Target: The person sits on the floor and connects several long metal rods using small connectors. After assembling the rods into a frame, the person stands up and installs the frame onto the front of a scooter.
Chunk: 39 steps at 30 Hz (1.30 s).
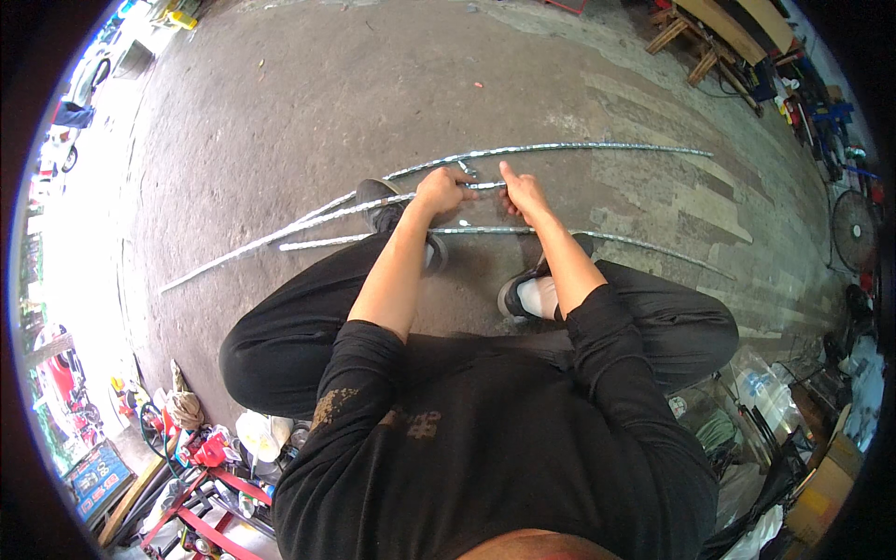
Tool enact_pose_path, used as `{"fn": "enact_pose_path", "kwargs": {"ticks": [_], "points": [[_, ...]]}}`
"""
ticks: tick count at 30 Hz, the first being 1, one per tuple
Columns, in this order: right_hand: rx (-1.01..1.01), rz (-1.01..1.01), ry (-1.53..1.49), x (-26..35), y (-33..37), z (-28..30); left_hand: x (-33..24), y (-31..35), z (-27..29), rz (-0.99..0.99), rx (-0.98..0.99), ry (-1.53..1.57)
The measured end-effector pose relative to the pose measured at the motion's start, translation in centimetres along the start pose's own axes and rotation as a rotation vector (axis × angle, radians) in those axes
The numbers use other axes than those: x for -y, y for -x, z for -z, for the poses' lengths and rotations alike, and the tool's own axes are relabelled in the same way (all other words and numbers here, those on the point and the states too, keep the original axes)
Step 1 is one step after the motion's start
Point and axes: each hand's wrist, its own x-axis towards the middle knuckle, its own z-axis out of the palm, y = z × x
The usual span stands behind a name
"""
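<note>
Two containers marked the margins of my head view: a grey bucket [135, 60] at the upper left and a brown cardboard box [826, 490] at the lower right. From my distant station I could not tell what either held. Near the box I saw a clear plastic bag [761, 390] among piled goods, its contents too indistinct to name.

At the centre, my left hand [443, 190] was closed round the middle rod [359, 209], a long, silver-wrapped length, with the fingers bent about it. My right hand [525, 196] was just beside, at the rod's right end; its thumb stood raised, apart from the other fingers, which were curled near the silver surface. Whether they pinched it I could not tell. A small silver piece [469, 169] showed beyond the left hand's fingers.

The middle rod ran leftward from the hands, over the left shoe [376, 194], and slanted down toward the floor [317, 103]. Two similar lengths flanked it: the far rod [560, 147] lay beyond the hands, and the near rod [322, 244] passed between the hands and my body, below both wrists in my view.
</note>
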Motion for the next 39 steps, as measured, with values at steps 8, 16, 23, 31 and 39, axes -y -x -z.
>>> {"fn": "enact_pose_path", "kwargs": {"ticks": [8, 16, 23, 31, 39], "points": [[0.145, 0.147, -0.003, -1.1, -1.1, 0.5, -0.2, 0.1, 0.1, 0.007, 0.009, 0.007], [0.214, 0.128, -0.193, -1.1, -0.2, 0.9, 0.3, -0.1, -0.1, 0.014, -0.002, 0.03], [0.191, 0.037, -0.075, -0.1, 0.1, 0.5, 0.3, 0.0, -0.2, -0.031, -0.041, 0.016], [0.28, 0.136, -0.105, -1.3, -0.9, 0.6, 0.2, -0.3, -0.1, -0.004, -0.006, 0.023], [0.132, 0.282, -0.197, -1.8, -1.2, -0.3, -0.3, -0.2, -0.1, 0.02, 0.011, -0.021]]}}
